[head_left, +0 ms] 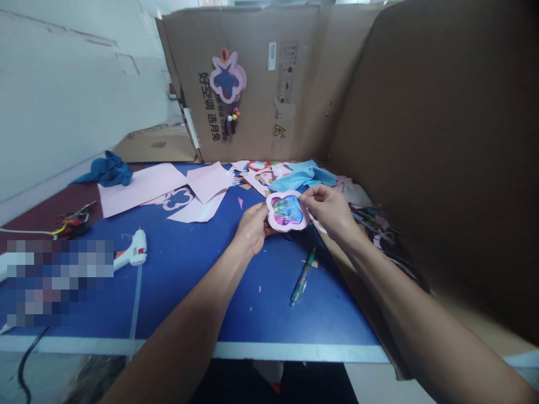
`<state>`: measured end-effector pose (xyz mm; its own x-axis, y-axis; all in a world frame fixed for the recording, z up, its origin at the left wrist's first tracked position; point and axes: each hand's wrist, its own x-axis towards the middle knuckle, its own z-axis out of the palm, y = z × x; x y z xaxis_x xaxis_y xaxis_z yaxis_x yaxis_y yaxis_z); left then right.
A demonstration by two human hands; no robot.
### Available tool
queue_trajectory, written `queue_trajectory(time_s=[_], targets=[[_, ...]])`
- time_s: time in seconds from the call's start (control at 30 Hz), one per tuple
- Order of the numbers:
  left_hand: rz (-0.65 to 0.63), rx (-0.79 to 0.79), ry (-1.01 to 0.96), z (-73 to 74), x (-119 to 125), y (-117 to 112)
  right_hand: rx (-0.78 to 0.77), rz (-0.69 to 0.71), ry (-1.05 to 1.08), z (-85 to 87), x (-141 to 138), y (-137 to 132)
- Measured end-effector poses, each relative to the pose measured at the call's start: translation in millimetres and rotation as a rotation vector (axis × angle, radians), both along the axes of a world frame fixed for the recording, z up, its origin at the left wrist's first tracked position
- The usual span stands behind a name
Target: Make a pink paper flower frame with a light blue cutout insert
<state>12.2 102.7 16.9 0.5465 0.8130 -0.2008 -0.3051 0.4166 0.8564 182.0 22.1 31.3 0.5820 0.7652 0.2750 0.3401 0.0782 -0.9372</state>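
Between my two hands is a pink flower-shaped paper frame (pixel 288 211) with a shiny blue, green and pink filling, raised over the blue table. My left hand (pixel 254 227) pinches its left edge, the thumb at the rim and the other fingers mostly hidden behind. At the upper right edge, my right hand (pixel 327 206) holds the same frame between thumb and fingers. A clear pen with a green tip section (pixel 304 278) lies on the table below the hands. Behind them is a crumpled light blue cloth (pixel 304 176).
A white glue gun (pixel 137 248) with a long glue stick lies left. Pink paper sheets (pixel 143 188) and a dark blue cloth (pixel 110 169) are at the back left. A similar flower piece (pixel 228 78) hangs on the cardboard wall (pixel 256 33). Scraps and tools crowd the right side.
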Motion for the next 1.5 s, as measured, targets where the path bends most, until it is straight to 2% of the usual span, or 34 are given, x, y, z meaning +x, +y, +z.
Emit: queue_trajectory(time_s=[0.1, 0.27, 0.47, 0.7, 0.8, 1.03, 1.5], targets=[[-0.007, -0.036, -0.016, 1.5, -2.3, 1.4, 0.008, 0.0, 0.012, -0.2, -0.2, 0.0], [-0.042, 0.06, -0.009, -1.7, -2.9, 0.5, -0.002, 0.007, 0.019, 1.1, -2.0, -0.2], [0.024, 0.113, 0.024, -6.2, 0.2, -0.8, 0.016, 0.042, 0.069, 2.3, -5.3, -1.1], [0.081, 0.139, 0.023, -4.1, -1.0, 0.2, -0.057, 0.135, 0.176, 6.2, -10.4, -4.5], [0.078, 0.137, 0.014, -2.7, -1.3, 0.1, -0.044, 0.162, 0.195, 3.8, -8.2, -3.4], [-0.02, 0.15, 0.031, -1.5, -3.6, -0.9, -0.021, 0.14, 0.204, 0.4, -5.0, -1.4], [0.015, 0.181, 0.034, -2.0, -2.2, 0.1, -0.022, 0.119, 0.21, 3.6, -9.3, -0.9]])
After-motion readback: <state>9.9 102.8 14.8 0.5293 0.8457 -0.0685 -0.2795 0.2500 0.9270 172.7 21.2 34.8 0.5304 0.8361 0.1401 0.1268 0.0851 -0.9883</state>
